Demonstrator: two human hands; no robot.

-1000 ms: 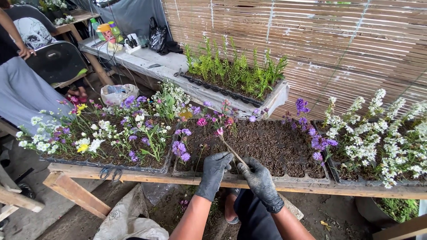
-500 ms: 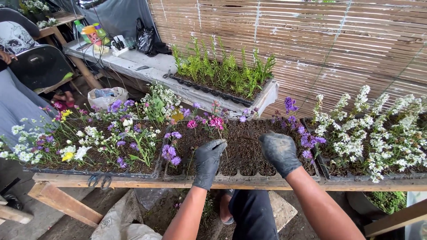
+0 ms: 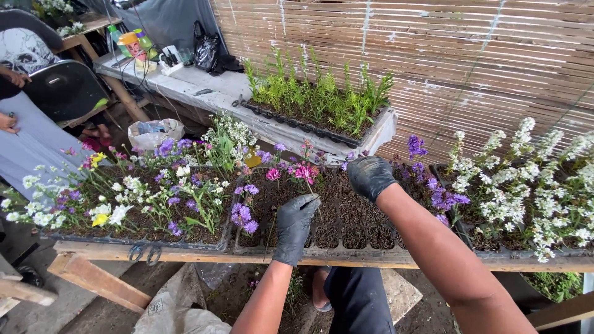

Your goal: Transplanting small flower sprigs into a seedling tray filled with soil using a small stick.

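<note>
Black-gloved left hand (image 3: 295,224) pinched the thin stem of a pink flower (image 3: 305,172) at the middle of the soil-filled seedling tray (image 3: 346,242), fingers closed on it. The right hand (image 3: 369,176), at 2 o'clock from the left and well apart, hovered loosely curled over the soil, holding nothing visible. Scissors (image 3: 143,252) lay at 9 o'clock on the wooden rail (image 3: 185,255).

Wooden plank bench (image 3: 185,253) under three soil-filled seedling trays (image 3: 346,238), scissors (image 3: 143,252).
</note>
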